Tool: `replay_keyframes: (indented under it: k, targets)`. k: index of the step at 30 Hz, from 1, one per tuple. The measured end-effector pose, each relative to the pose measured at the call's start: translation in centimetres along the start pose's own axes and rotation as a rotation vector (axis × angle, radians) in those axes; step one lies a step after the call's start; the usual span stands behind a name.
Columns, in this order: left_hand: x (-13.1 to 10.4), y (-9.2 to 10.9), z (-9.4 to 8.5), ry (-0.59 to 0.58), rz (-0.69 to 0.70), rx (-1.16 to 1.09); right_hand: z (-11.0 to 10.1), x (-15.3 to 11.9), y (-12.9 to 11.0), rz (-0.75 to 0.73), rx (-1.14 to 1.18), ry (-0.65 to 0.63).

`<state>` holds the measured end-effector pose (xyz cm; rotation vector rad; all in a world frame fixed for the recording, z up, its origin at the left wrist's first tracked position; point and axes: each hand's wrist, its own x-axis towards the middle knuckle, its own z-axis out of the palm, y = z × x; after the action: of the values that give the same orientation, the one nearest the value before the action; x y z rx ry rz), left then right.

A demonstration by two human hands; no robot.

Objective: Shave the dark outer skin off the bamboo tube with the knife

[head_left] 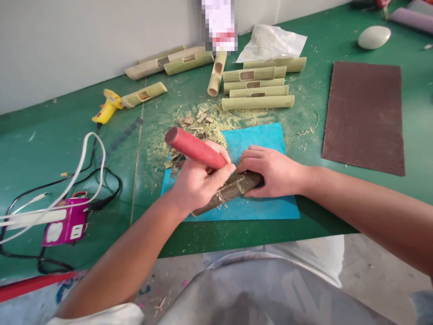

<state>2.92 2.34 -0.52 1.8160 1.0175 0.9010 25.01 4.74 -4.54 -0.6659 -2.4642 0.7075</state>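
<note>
My left hand [203, 180] is closed around the thick red handle of a tool [196, 146]; its working end is hidden by my fingers. The handle slants up and to the left. Beneath it lies a dark brown bamboo piece [233, 188] with pale cut marks and small chips across its surface. My right hand [267, 169] grips the right end of this bamboo, thumb on the near side and fingers curled over the far side. Both hands are above a blue sheet [260, 207] on the green table. Wood shavings [206, 124] are heaped just beyond my left hand.
Several cut bamboo tubes [259, 103] lie at the back, near a white plastic bag [270, 43]. A yellow glue gun [107, 107] and a purple power strip [67, 221] with tangled cables are on the left. On the right are a brown sheet [365, 117] and a white oval object [374, 37].
</note>
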Motion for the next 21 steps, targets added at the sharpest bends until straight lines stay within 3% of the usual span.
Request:
replay_keyframes:
  k: [3, 5, 10, 21]
  targets:
    - [-0.2, -0.4, -0.2, 0.078, 0.074, -0.030, 0.0, -0.1, 0.0, -0.002, 0.014, -0.004]
    - [-0.2, -0.2, -0.3, 0.047, 0.083, -0.078, 0.0, -0.1, -0.1, 0.000, 0.020, -0.001]
    - [0.3, 1.0, -0.2, -0.120, -0.073, -0.256, -0.1, 0.0, -0.2, 0.005, -0.003, -0.003]
    - [0.8, 1.5, 0.1, -0.183, -0.199, -0.239, -0.2, 0.0, -0.3, 0.025, -0.016, -0.026]
